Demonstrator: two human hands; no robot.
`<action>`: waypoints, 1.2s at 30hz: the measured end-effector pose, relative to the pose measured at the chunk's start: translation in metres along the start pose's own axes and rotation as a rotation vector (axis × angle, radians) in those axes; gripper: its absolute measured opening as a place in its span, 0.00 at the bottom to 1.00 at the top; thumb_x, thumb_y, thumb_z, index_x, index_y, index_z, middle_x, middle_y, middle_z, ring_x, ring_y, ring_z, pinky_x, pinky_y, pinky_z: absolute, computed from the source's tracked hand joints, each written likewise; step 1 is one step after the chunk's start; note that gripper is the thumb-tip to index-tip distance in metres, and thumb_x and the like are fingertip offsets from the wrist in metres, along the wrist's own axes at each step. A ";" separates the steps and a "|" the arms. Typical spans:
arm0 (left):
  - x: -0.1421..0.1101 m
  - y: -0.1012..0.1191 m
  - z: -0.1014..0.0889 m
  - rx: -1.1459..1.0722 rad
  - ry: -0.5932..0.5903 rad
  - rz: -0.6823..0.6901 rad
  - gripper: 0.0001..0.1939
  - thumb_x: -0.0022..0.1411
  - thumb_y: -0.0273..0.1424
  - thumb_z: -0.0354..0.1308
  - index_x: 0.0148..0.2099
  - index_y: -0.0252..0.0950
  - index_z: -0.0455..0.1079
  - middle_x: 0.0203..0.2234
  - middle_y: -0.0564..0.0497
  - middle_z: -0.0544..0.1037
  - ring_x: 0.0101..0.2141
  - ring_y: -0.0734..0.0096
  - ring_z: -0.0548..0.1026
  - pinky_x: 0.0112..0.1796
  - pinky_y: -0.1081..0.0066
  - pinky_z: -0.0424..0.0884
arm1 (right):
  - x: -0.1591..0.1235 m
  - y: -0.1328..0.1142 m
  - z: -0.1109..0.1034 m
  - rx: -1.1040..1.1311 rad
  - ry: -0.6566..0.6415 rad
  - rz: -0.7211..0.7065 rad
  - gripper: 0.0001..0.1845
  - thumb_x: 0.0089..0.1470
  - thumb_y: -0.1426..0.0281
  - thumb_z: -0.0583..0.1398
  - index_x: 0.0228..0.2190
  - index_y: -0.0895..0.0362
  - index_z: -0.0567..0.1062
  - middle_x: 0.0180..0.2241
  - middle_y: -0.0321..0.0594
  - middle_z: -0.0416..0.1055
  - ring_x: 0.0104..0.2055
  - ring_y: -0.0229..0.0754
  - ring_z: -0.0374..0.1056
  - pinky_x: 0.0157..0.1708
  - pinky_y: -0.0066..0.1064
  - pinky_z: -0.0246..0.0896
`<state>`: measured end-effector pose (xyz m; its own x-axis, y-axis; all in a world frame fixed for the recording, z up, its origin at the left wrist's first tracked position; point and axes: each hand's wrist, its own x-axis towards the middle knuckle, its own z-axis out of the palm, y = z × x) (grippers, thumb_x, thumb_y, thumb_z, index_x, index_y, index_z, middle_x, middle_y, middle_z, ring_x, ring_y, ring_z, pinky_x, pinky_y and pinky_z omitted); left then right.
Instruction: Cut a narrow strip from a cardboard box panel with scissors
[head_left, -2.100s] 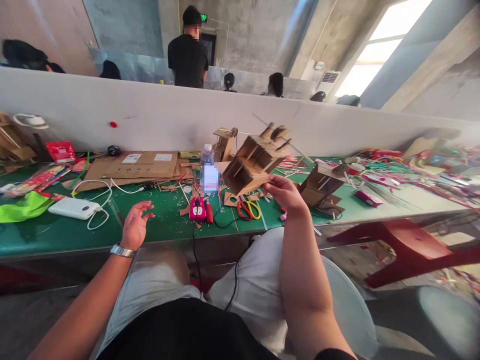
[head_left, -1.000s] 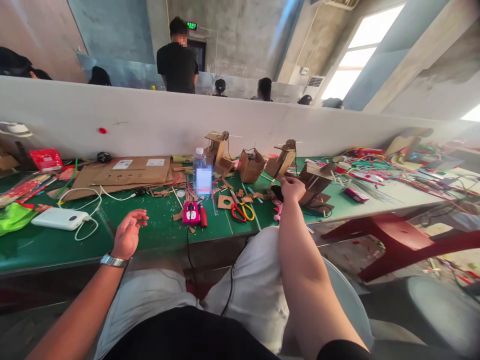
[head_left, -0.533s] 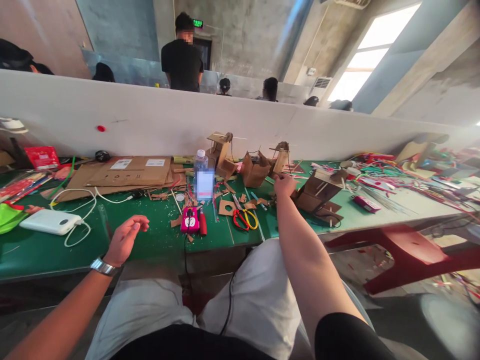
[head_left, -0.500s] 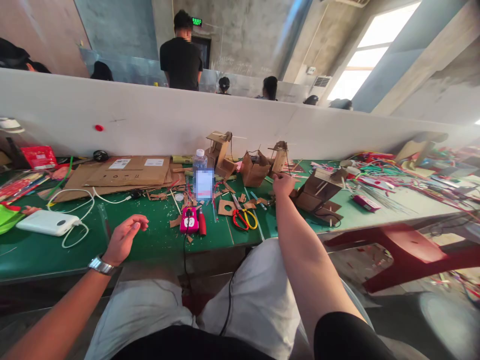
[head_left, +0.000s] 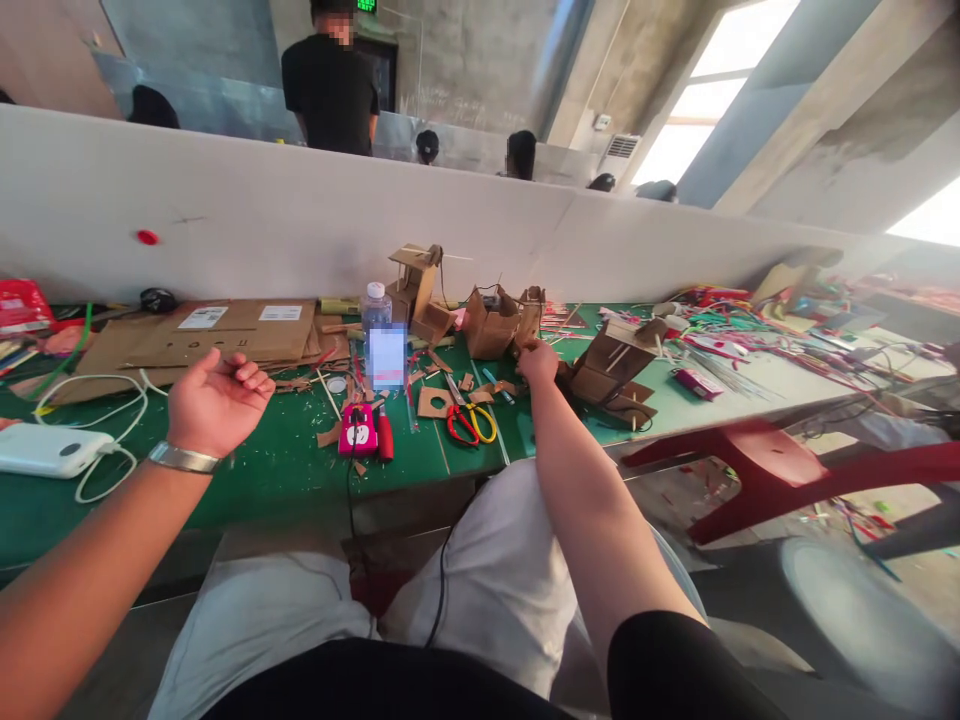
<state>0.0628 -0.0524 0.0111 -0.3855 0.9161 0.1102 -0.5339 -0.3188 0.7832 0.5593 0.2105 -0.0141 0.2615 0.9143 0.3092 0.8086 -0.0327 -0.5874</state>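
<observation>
My right hand is closed at the lower end of an upright brown cardboard piece; the fingertips are partly hidden. An open-topped cardboard box stands just left of that piece. To the right of the hand leans a cardboard model with thin sticks through it. Another cardboard model with a flat top stands behind the bottle. My left hand hovers over the table's left part, palm turned up, fingers loosely bent and holding nothing.
Scissors with red and yellow handles lie near the front edge, by a pink box. A bottle and lit phone stand behind. Flat cardboard and a white power bank lie left. A red stool stands right.
My left hand has risen and turned its palm upward. The cardboard piece at my right hand sits lower and closer to the open box. The view has shifted slightly.
</observation>
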 end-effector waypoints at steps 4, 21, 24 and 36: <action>-0.034 0.017 0.041 -0.124 -0.123 0.009 0.18 0.63 0.44 0.66 0.29 0.37 0.69 0.21 0.56 0.58 0.22 0.74 0.60 0.25 0.71 0.67 | -0.015 -0.032 -0.019 0.041 0.123 -0.007 0.19 0.67 0.69 0.57 0.54 0.65 0.78 0.43 0.54 0.80 0.47 0.53 0.75 0.52 0.43 0.68; -0.058 0.078 0.053 -0.472 -0.181 0.286 0.20 0.76 0.43 0.54 0.31 0.39 0.62 0.21 0.59 0.58 0.21 0.79 0.62 0.26 0.77 0.64 | -0.294 -0.200 -0.012 0.624 -0.844 -1.179 0.11 0.69 0.64 0.61 0.46 0.56 0.81 0.41 0.47 0.79 0.43 0.47 0.75 0.45 0.38 0.71; -0.070 0.060 0.056 -0.603 -0.221 0.272 0.16 0.72 0.35 0.59 0.33 0.39 0.60 0.21 0.60 0.61 0.22 0.81 0.64 0.27 0.80 0.66 | -0.316 -0.203 -0.010 0.784 -0.971 -0.897 0.17 0.64 0.57 0.66 0.48 0.55 0.81 0.37 0.42 0.80 0.32 0.42 0.73 0.35 0.34 0.71; -0.097 0.003 0.098 -0.343 -0.155 0.166 0.23 0.75 0.48 0.53 0.30 0.41 0.60 0.22 0.58 0.49 0.21 0.72 0.53 0.24 0.73 0.64 | -0.340 -0.202 -0.014 1.044 -1.285 -0.329 0.26 0.56 0.46 0.69 0.36 0.56 0.77 0.20 0.30 0.71 0.21 0.36 0.70 0.20 0.25 0.66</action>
<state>0.1725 -0.1181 0.0630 -0.3834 0.8630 0.3290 -0.7041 -0.5036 0.5005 0.3141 -0.0995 0.0102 -0.8279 0.5583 0.0541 -0.0695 -0.0064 -0.9976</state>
